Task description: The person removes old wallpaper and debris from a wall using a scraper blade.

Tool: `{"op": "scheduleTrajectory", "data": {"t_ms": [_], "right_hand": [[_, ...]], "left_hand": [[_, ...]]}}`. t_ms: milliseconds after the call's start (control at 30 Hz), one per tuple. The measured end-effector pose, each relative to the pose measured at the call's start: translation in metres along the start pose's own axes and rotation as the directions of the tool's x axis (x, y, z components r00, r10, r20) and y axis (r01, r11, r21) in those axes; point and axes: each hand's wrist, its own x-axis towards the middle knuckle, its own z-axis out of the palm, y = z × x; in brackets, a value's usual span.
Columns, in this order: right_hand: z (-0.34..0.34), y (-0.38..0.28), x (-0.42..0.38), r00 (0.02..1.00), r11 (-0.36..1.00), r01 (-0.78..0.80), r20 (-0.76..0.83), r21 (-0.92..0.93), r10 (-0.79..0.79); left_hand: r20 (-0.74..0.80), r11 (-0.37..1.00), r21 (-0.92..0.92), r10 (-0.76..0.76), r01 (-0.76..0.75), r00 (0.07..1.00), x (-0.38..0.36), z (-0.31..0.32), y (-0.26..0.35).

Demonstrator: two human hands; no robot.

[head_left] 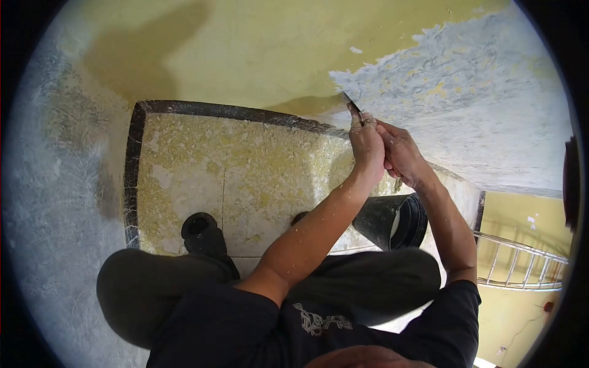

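Observation:
Both my hands are together on a scraper, whose thin dark blade touches the wall at the edge where yellow paint meets the scraped grey-white patch. My left hand is the nearer to the blade, with its fingers wrapped round the tool and dusted with white flakes. Pressed against it from the right, my right hand is closed round the handle, which is mostly hidden by the fingers.
A black bucket stands on the floor below my hands. Pale paint flakes cover the floor inside a dark border. At the right, a metal ladder is by a yellow wall. A grey wall rises at the left.

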Motion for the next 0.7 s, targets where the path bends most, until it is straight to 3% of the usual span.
{"op": "scheduleTrajectory", "data": {"t_ms": [67,167,200,233,300,400,533,700], "right_hand": [[0.006,0.006,0.003,1.0,1.0,-0.017,-0.025,0.002,0.017],[0.006,-0.004,-0.001,0.999,0.999,-0.053,0.0,0.003,0.053],[0.006,-0.009,0.001,0.999,0.999,-0.05,-0.008,0.008,0.05],[0.007,-0.011,0.002,0.999,0.999,-0.037,-0.026,-0.021,0.037],[0.011,-0.006,0.004,0.998,0.998,-0.037,-0.048,-0.054,0.035],[0.018,0.004,0.008,0.991,0.996,-0.019,-0.134,-0.092,0.007],[0.012,0.0,0.009,0.993,0.996,0.006,-0.119,-0.088,-0.017],[0.011,0.001,0.011,0.979,0.953,0.094,-0.146,-0.289,-0.141]], "left_hand": [[-0.014,0.999,-0.038,0.02,-0.02,1.0,-0.004,0.001,0.004],[-0.036,0.952,-0.2,-0.245,0.233,0.969,-0.003,-0.005,0.012],[-0.043,0.974,-0.203,-0.112,0.101,0.993,-0.006,0.0,0.012],[-0.039,0.974,-0.196,-0.12,0.11,0.992,-0.007,0.003,0.014],[-0.089,0.979,-0.201,0.015,-0.033,0.996,-0.01,0.007,0.015],[-0.021,0.982,-0.137,0.13,-0.132,0.991,-0.004,-0.004,0.011],[-0.04,0.987,-0.139,0.076,-0.081,0.996,-0.004,0.003,0.012],[-0.102,0.968,-0.221,0.095,-0.116,0.99,0.004,0.007,0.005]]}}
